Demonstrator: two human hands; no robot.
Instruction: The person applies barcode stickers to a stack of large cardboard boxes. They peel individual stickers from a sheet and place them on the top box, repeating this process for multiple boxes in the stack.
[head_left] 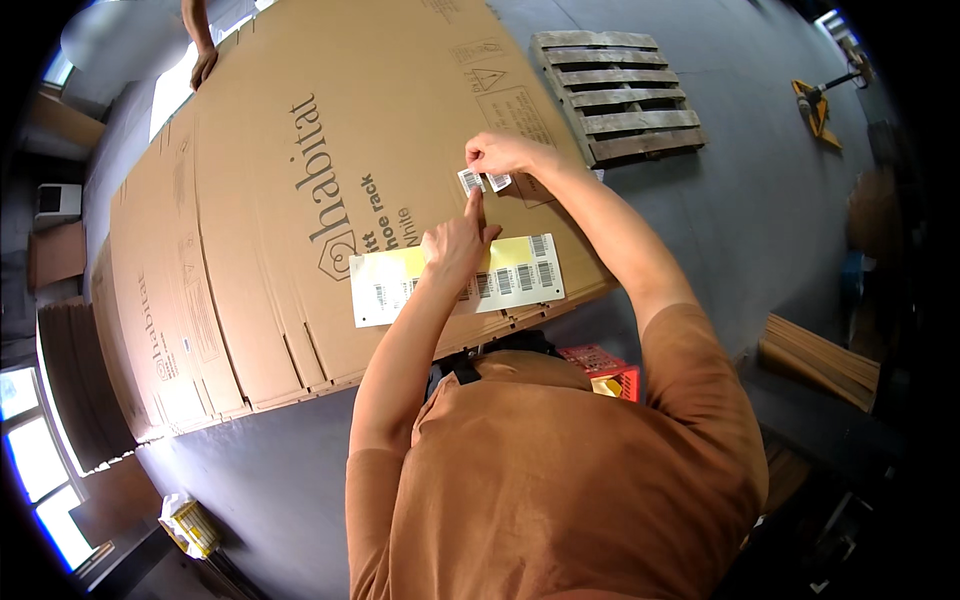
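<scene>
A flat brown cardboard carton (250, 200) with dark print lies in front of me, on top of a stack. My right hand (500, 153) is closed in a pinch at the upper edge of a small white barcode label (470, 181). My left hand (458, 245) stretches its index finger to the lower edge of that label, its other fingers partly curled. A second small barcode label (499, 182) sits just to the right. Under my left hand and forearm lies a white and yellow sheet of barcode labels (540, 280), partly hidden by them.
Another person's hand (204, 68) rests on the carton's far left edge. A wooden pallet (620, 95) lies on the grey floor at the far right, with a yellow pallet jack (818, 112) beyond. Flat cardboard (820, 360) is stacked at right. A red box (615, 378) shows near my body.
</scene>
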